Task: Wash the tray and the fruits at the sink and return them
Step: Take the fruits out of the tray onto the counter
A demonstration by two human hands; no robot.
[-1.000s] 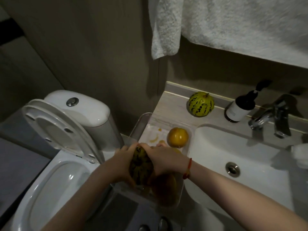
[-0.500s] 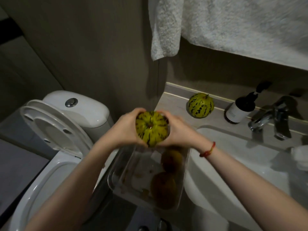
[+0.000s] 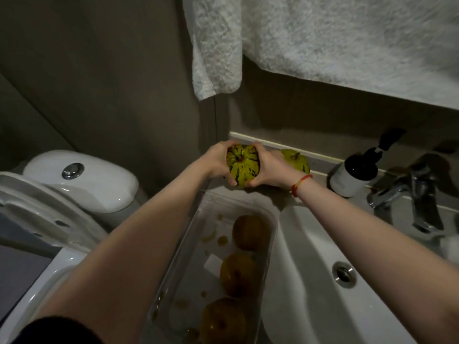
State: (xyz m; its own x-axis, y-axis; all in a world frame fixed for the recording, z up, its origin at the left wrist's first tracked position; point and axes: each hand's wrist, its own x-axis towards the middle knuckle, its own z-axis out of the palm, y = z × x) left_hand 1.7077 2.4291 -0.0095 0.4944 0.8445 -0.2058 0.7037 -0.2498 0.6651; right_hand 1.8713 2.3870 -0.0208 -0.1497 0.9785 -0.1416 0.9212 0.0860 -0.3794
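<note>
A yellow-green striped fruit (image 3: 243,165) is held over the far end of the counter, gripped on its left by my left hand (image 3: 218,162) and on its right by my right hand (image 3: 270,170). A second striped fruit (image 3: 296,161) sits on the counter right behind my right hand, partly hidden. Nearer to me, a clear plastic tray (image 3: 171,276) lies on the counter beside the basin. It holds three orange fruits (image 3: 249,232) in a row, along with smears and scraps.
The white sink (image 3: 310,281) with its drain lies right of the tray, and a chrome faucet (image 3: 407,192) and a dark pump bottle (image 3: 355,173) stand behind it. An open toilet (image 3: 49,207) is on the left. White towels (image 3: 323,40) hang overhead.
Both hands lifted the striped fruit out of the tray and carried it away from me to the back of the counter, next to the other striped fruit.
</note>
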